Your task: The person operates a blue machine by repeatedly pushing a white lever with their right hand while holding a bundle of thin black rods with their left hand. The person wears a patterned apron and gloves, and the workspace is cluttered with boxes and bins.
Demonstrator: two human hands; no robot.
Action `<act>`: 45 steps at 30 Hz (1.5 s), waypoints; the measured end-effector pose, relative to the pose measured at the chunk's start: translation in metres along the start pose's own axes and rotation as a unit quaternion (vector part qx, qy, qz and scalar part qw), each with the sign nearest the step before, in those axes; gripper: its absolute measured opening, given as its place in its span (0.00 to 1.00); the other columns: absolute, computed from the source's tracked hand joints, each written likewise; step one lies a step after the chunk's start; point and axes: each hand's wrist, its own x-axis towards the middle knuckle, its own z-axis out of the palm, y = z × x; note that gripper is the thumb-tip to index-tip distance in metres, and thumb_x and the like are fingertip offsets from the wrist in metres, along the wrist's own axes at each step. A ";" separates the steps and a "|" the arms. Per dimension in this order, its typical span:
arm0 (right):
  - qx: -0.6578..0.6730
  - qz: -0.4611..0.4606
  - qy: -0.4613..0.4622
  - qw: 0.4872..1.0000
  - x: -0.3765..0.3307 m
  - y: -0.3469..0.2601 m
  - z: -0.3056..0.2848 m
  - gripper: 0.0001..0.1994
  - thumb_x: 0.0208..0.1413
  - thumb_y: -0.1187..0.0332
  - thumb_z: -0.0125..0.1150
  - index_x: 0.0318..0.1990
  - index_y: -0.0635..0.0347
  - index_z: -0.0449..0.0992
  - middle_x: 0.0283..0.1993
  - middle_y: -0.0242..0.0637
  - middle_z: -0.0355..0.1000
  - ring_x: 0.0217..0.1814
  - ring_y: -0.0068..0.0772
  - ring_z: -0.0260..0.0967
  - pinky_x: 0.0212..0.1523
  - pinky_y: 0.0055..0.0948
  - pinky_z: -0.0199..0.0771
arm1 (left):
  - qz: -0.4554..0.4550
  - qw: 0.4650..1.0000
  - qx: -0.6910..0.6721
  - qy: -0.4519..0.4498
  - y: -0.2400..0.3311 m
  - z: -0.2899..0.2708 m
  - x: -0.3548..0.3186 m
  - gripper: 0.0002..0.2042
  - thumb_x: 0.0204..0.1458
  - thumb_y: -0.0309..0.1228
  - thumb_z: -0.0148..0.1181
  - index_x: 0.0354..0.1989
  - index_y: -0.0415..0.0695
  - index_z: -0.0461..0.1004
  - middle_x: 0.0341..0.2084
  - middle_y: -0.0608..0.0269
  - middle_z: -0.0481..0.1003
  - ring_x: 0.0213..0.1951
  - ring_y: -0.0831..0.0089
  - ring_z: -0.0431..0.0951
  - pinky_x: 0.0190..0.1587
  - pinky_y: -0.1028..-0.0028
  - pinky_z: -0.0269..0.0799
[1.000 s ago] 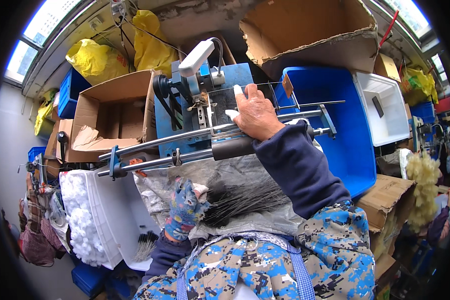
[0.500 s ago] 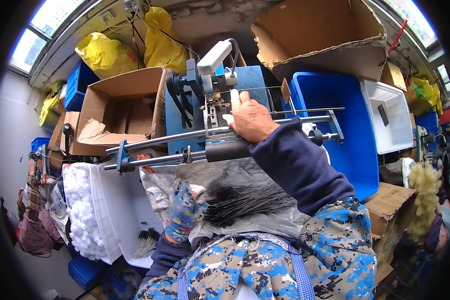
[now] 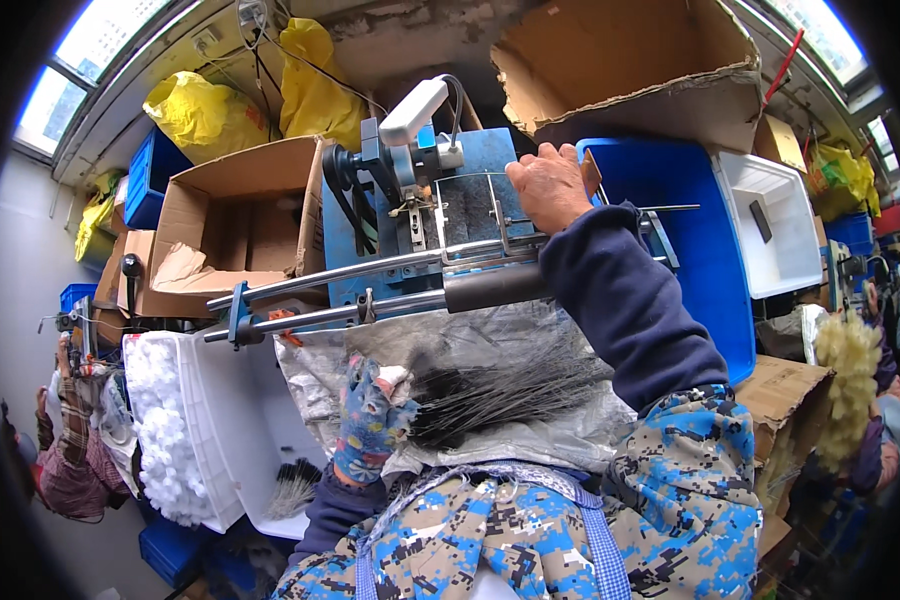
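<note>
My right hand is at the right side of a blue bench machine, its fingers curled closed beside a thin wire frame. What they hold, if anything, is hidden. Two steel rails cross the machine's front, carrying a black sleeve. My left hand, in a patterned glove with worn fingertips, rests low in front of me. Beside it, a bundle of thin grey wires with dark ends lies on a silvery sheet. The left fingers' grip is unclear.
On the left stand a white bin of fluffy white tufts and another white bin with a dark-tipped wire bunch. An open cardboard box is behind them. A blue tub flanks the right side. Other people work at both edges.
My right hand has moved right from the machine's middle, closing its fingers. The black sleeve and wire frame have slid right along the rails. My left hand stays about where it was.
</note>
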 end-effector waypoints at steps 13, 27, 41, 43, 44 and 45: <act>0.746 -0.127 0.029 0.653 -0.118 -0.099 -0.047 0.10 0.53 0.74 0.55 0.43 0.64 0.73 0.32 0.39 0.72 0.35 0.31 0.69 0.41 0.27 0.68 | -0.115 0.935 -0.333 -0.023 0.044 0.014 0.026 0.20 0.40 0.19 0.59 0.45 0.43 0.70 0.29 0.59 0.75 0.31 0.62 0.75 0.33 0.68 0.71; 0.114 -0.014 0.060 0.992 0.023 -0.056 0.000 0.07 0.48 0.72 0.50 0.33 0.58 0.73 0.37 0.43 0.68 0.41 0.43 0.67 0.37 0.41 0.68 | -0.142 0.954 0.138 -0.226 -0.068 0.043 -0.030 0.29 0.38 0.39 0.63 0.50 0.38 0.66 0.46 0.50 0.69 0.49 0.51 0.66 0.57 0.53 0.53; 0.086 -0.012 0.070 0.994 0.026 -0.058 0.020 0.06 0.45 0.70 0.52 0.32 0.56 0.74 0.36 0.41 0.70 0.39 0.40 0.70 0.36 0.39 0.65 | -0.151 0.975 0.047 -0.153 -0.054 0.021 -0.029 0.20 0.36 0.33 0.65 0.42 0.47 0.73 0.42 0.52 0.71 0.46 0.51 0.69 0.58 0.55 0.56; 0.097 -0.017 0.069 0.993 0.028 -0.057 0.022 0.06 0.45 0.70 0.52 0.32 0.56 0.74 0.35 0.41 0.70 0.39 0.41 0.69 0.37 0.39 0.65 | -0.145 0.976 0.057 -0.154 -0.053 0.021 -0.028 0.19 0.36 0.32 0.65 0.41 0.48 0.74 0.41 0.52 0.71 0.45 0.52 0.70 0.57 0.55 0.56; 0.106 -0.013 0.058 0.993 0.029 -0.057 0.021 0.07 0.46 0.70 0.52 0.32 0.56 0.74 0.37 0.41 0.70 0.40 0.40 0.69 0.38 0.40 0.64 | -0.140 0.976 0.066 -0.151 -0.055 0.022 -0.029 0.19 0.35 0.32 0.65 0.41 0.48 0.74 0.40 0.52 0.71 0.45 0.53 0.70 0.57 0.55 0.56; 0.115 -0.009 0.046 0.992 0.030 -0.057 0.020 0.08 0.46 0.70 0.52 0.33 0.56 0.75 0.38 0.40 0.70 0.41 0.40 0.68 0.39 0.40 0.63 | -0.134 0.977 0.076 -0.148 -0.055 0.023 -0.029 0.19 0.35 0.32 0.65 0.40 0.48 0.74 0.39 0.52 0.71 0.44 0.53 0.70 0.57 0.55 0.56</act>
